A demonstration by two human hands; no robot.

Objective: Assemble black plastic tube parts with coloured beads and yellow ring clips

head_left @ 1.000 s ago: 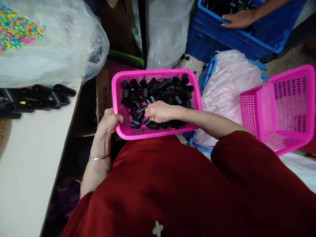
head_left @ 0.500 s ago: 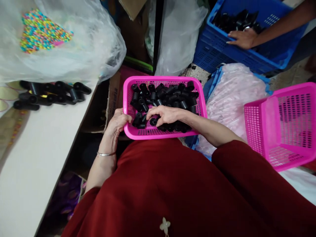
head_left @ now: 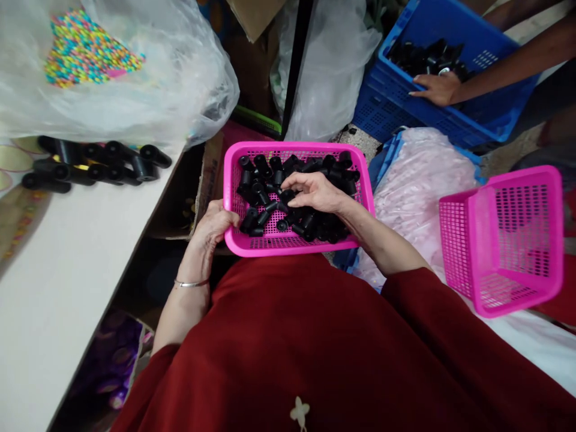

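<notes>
A pink plastic basket (head_left: 299, 247) with mesh sides is in front of my body. It holds many short black plastic cylinders (head_left: 258, 193), lying loosely in different directions. My left hand (head_left: 215, 223) is closed round the basket's left rim. Over the middle of the pile is my right hand (head_left: 312, 191), its curved fingers and thumb apart. Black pieces show in the gap between them, and none is plainly gripped. Part of the pile is hidden under that hand.
On the left, a white table (head_left: 85, 252) bears black cylinders (head_left: 105, 162) and a plastic bag (head_left: 180, 78) with colourful beads. A co-worker's hand (head_left: 438, 88) rests at a blue crate (head_left: 490, 114) of black pieces. Another pink basket (head_left: 459, 240) stands right, beside a bag of pale-pink pieces (head_left: 418, 180).
My right hand has moved up and slightly right over the pile, uncovering pieces near the basket's front. My left hand stays on the rim. The view has shifted slightly.
</notes>
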